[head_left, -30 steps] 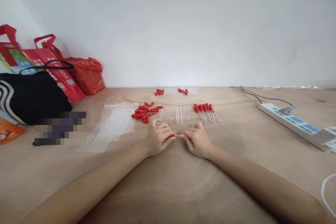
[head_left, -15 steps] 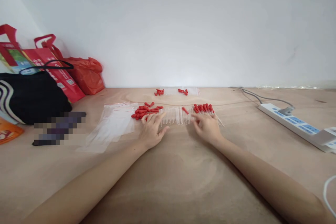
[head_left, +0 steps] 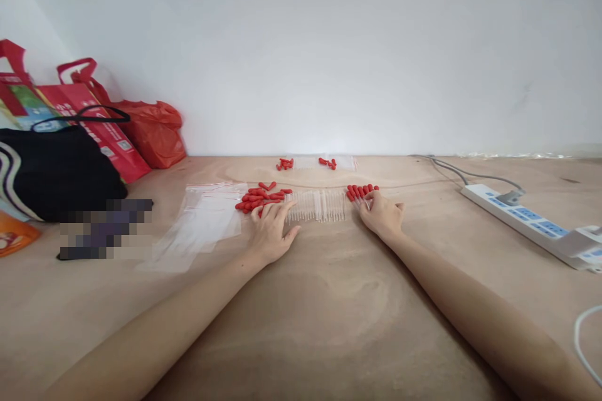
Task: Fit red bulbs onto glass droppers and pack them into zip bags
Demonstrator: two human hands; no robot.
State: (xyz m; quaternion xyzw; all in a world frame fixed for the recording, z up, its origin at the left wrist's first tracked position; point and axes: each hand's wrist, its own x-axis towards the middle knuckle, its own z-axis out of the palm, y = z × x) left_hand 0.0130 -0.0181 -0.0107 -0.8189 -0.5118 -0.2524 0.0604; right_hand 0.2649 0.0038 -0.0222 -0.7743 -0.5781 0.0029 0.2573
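Observation:
My left hand (head_left: 271, 235) rests with its fingers apart at the left end of a row of clear thin tubes (head_left: 317, 207), close to a pile of loose red rubber bulbs (head_left: 254, 198). My right hand (head_left: 382, 212) is over the lower part of a row of red-topped droppers (head_left: 362, 190). Its fingers are bent together at the tubes of these droppers; what they grip, if anything, is hidden. Farther back, small groups of red bulbs (head_left: 285, 164) lie by a clear bag (head_left: 345, 163).
Flat clear plastic bags (head_left: 202, 219) lie left of the bulbs. At the far left are a black bag (head_left: 61, 169), red bags (head_left: 155, 131) and a blurred dark item (head_left: 106, 230). A white power strip (head_left: 522, 216) with grey cables lies at the right.
My right hand has moved right from the tubes to the red-topped droppers. The single red bulb that lay over the tubes is gone from there. My left hand has hardly moved.

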